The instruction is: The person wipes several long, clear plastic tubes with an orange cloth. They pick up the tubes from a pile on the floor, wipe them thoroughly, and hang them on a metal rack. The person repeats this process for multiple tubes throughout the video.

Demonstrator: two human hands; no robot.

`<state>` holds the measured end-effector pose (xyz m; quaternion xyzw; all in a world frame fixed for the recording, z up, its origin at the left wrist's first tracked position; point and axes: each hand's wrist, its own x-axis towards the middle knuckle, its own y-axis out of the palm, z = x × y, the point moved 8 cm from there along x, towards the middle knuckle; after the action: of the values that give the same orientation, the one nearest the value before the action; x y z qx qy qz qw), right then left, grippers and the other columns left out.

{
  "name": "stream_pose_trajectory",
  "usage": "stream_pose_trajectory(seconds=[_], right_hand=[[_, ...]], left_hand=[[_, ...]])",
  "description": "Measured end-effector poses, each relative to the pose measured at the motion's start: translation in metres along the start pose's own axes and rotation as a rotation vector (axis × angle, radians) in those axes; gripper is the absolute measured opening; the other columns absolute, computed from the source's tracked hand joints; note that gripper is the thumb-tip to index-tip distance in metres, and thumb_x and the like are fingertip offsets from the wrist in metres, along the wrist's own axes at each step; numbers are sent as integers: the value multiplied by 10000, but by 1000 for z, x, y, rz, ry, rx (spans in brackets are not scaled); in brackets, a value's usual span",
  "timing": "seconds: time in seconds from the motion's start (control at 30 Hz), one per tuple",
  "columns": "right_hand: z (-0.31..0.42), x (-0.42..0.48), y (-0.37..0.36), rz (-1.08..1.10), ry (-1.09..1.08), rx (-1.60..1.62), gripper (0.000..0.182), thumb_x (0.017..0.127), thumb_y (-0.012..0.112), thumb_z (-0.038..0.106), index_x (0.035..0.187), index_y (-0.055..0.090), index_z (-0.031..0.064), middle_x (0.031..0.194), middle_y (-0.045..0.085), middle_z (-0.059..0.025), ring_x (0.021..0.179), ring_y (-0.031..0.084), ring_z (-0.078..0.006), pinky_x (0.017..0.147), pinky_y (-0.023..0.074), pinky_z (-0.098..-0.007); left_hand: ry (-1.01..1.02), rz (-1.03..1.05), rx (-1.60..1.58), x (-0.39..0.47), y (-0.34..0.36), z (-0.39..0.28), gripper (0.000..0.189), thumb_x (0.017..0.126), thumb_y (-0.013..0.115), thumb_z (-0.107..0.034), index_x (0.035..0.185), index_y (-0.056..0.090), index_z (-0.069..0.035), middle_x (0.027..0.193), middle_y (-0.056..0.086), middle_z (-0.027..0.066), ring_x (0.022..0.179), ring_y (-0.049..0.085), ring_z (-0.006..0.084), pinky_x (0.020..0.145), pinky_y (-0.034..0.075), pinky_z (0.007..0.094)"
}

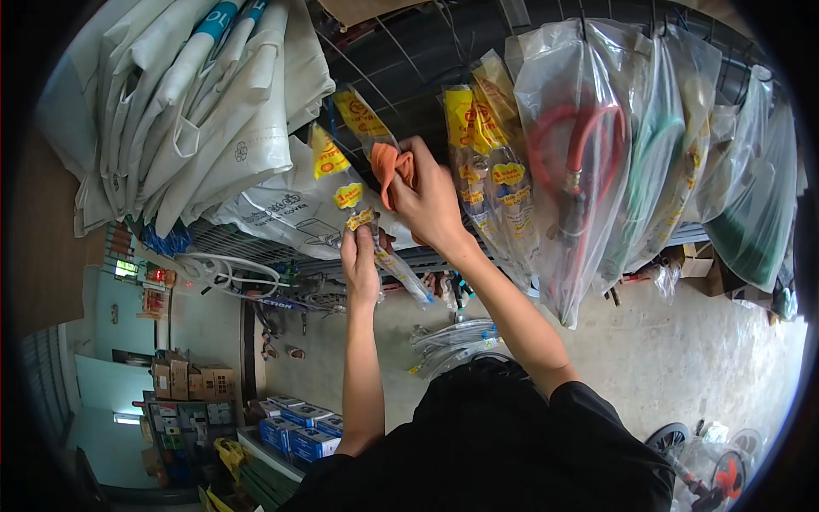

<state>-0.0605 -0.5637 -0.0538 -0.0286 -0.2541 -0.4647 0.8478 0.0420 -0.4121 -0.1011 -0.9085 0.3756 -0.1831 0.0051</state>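
My left hand (360, 269) pinches a slim clear plastic package (347, 194) with yellow and red printed labels, hanging from the rack. In my right hand (430, 205) is a bunched orange cloth (385, 168), pressed close to a second yellow-labelled package (363, 115) just behind the first. My hand and the cloth hide part of that second package. Right of my hands hang more yellow-labelled packages (477, 128) holding what look like hose fittings. Beside them, a clear bag (544, 70) contains a coiled red hose (595, 118).
Folded white plastic sheets (237, 109) hang at upper left, above a printed white plastic cover bag (281, 214). Farther right are bags with green contents (745, 230). Coiled clear hoses (454, 342) lie on the floor below. Blue boxes (313, 441) stand at lower left.
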Motion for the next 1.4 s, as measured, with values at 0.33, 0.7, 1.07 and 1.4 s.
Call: stream_pose_trajectory(seconds=[0.33, 0.7, 1.07, 1.4], right_hand=[[17, -3, 0, 12, -75, 36, 238, 838, 636, 53, 1033, 502, 22, 777, 605, -216, 740, 612, -429, 625, 474, -408], [3, -49, 2, 134, -86, -96, 323, 751, 617, -36, 1059, 531, 10, 851, 604, -191, 776, 607, -400, 671, 486, -394], [-111, -188, 2, 504, 252, -366, 400, 731, 683, 26, 1118, 603, 81, 1003, 616, -155, 831, 643, -376, 703, 517, -448], [-192, -313, 14, 909, 460, -498, 379, 726, 686, 45, 1099, 615, 41, 953, 677, -179, 869, 674, -381, 740, 530, -412]], left_hand=[[-44, -41, -156, -8, 5, -10, 344, 1049, 421, -375, 1111, 497, -45, 795, 498, 12, 662, 499, 111, 626, 470, 285], [-20, -83, -94, -31, -5, 21, 369, 1048, 435, -352, 1170, 531, -17, 950, 571, 26, 817, 518, 103, 757, 432, 262], [-381, -247, 243, -205, -66, 127, 258, 1030, 476, -207, 1135, 588, 0, 960, 616, 20, 866, 538, 93, 806, 428, 257], [-536, -300, 318, -342, -123, 207, 221, 931, 594, -83, 1130, 601, 14, 1107, 561, 133, 972, 568, 281, 818, 466, 336]])
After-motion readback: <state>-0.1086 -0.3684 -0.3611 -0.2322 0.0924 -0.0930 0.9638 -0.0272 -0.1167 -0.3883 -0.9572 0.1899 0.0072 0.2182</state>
